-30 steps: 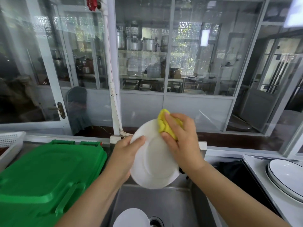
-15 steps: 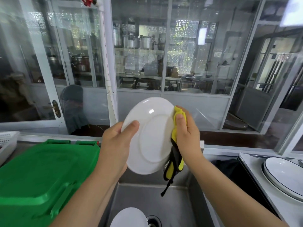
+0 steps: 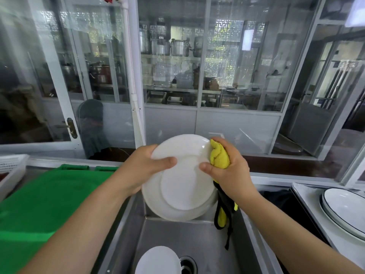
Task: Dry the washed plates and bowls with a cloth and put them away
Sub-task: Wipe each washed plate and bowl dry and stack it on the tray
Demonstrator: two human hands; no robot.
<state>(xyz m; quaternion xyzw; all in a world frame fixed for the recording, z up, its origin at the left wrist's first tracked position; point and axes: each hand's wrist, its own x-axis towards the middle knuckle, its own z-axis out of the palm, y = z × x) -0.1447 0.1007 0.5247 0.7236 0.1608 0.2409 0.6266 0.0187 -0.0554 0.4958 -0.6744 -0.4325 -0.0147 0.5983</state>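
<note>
White plate [image 3: 183, 184] gripped by L hand [image 3: 147, 169] | R hand [image 3: 227, 171] bunches yellow cloth [image 3: 219, 157] at rim

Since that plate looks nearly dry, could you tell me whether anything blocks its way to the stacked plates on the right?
Nothing visible does. The white plate, held over the sink, has open space rightward to the stack of rimmed plates on the counter.

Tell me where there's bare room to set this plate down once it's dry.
Bare white counter shows between the sink's right wall and the stacked rimmed plates. The flat green lid left of the sink looks free too. The sink floor is crowded near the drain by another plate; the held plate and hanging cloth are above it.
</note>
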